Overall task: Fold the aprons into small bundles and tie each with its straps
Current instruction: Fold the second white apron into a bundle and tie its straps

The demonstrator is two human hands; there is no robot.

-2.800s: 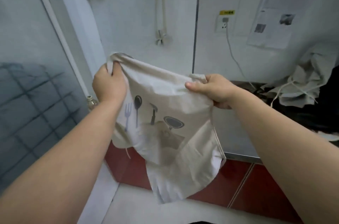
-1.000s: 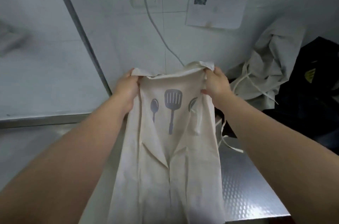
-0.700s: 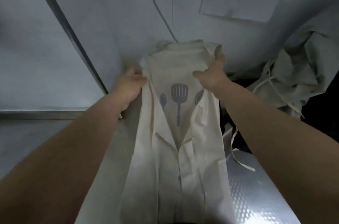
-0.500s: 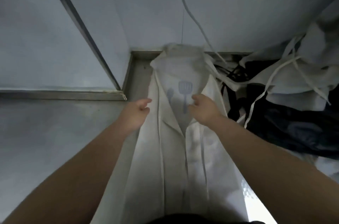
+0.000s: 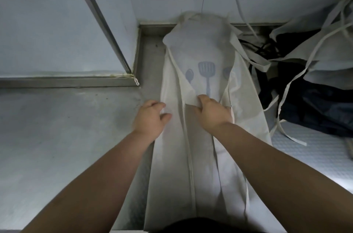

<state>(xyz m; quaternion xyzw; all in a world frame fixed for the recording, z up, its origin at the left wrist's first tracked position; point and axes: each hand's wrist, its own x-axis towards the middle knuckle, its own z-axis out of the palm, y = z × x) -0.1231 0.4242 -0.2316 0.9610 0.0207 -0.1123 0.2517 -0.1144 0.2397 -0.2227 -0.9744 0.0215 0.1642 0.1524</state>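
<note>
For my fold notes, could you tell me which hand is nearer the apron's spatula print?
Right. The right hand holds the apron just below the handle of the spatula print; the left hand sits farther off, at its left edge.

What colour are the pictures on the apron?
Greyish blue: a spatula and spoon on the cream apron, clearest in the head view.

Left hand palm down, fingers relaxed; right hand beside it, knuckles up, fingers bent, grip unclear.
</note>
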